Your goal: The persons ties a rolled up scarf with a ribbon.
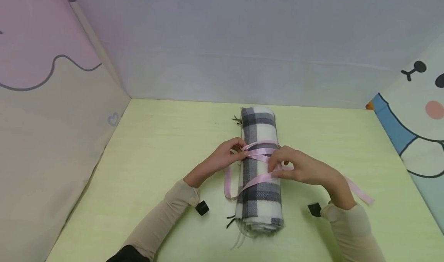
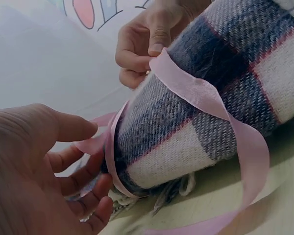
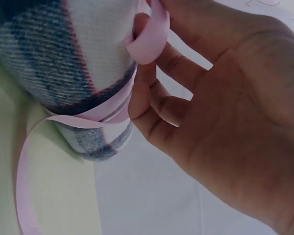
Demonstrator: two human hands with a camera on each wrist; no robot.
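A rolled plaid scarf (image 1: 258, 194) in grey and white, fringed at its near end, lies lengthwise on the table. Pink ribbon (image 1: 258, 180) wraps round its middle in several bands. At the roll's left side, my left hand (image 1: 229, 153) pinches the ribbon between thumb and finger; the left wrist view shows that hand (image 2: 44, 166) beside a thin band round the scarf. My right hand (image 1: 301, 165) pinches another stretch of ribbon on the right side, and a ribbon loop (image 3: 149, 41) bulges by its fingers in the right wrist view.
The pale yellow-green table (image 1: 166, 138) meets a plain back wall (image 1: 243, 61). Cartoon-printed panels stand at the left (image 1: 52, 119) and right (image 1: 416, 138). A loose ribbon end (image 1: 360, 192) trails past my right wrist. Small black blocks (image 1: 202, 207) sit by both cuffs.
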